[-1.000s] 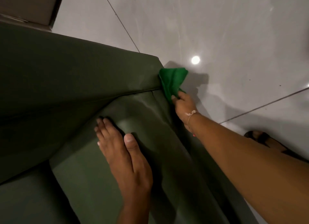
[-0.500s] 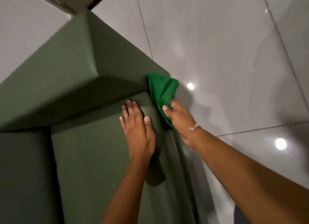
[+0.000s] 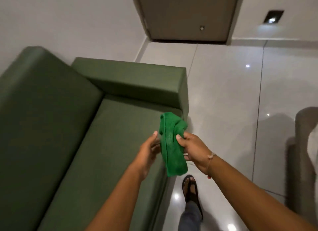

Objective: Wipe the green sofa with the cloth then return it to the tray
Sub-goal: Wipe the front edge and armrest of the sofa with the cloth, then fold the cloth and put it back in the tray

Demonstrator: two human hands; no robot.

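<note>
The green sofa (image 3: 96, 144) fills the left half of the view, with its seat cushion, backrest on the left and armrest (image 3: 130, 79) at the far end. A bright green cloth (image 3: 172, 144) hangs crumpled in the air over the seat's front right corner. My right hand (image 3: 192, 148) grips the cloth's right side, thumb on top. My left hand (image 3: 149, 149) is at the cloth's left edge with fingers curled toward it; whether it pinches the cloth is unclear. No tray is in view.
Glossy grey floor tiles (image 3: 232, 110) spread to the right of the sofa. A closed door (image 3: 185, 15) stands in the far wall. A grey upholstered piece (image 3: 306, 153) sits at the right edge. My sandalled foot (image 3: 190, 189) is on the floor beside the sofa.
Both hands have lifted off the sofa. The cloth came away from the armrest corner and now hangs between my hands. The view has pulled back and up.
</note>
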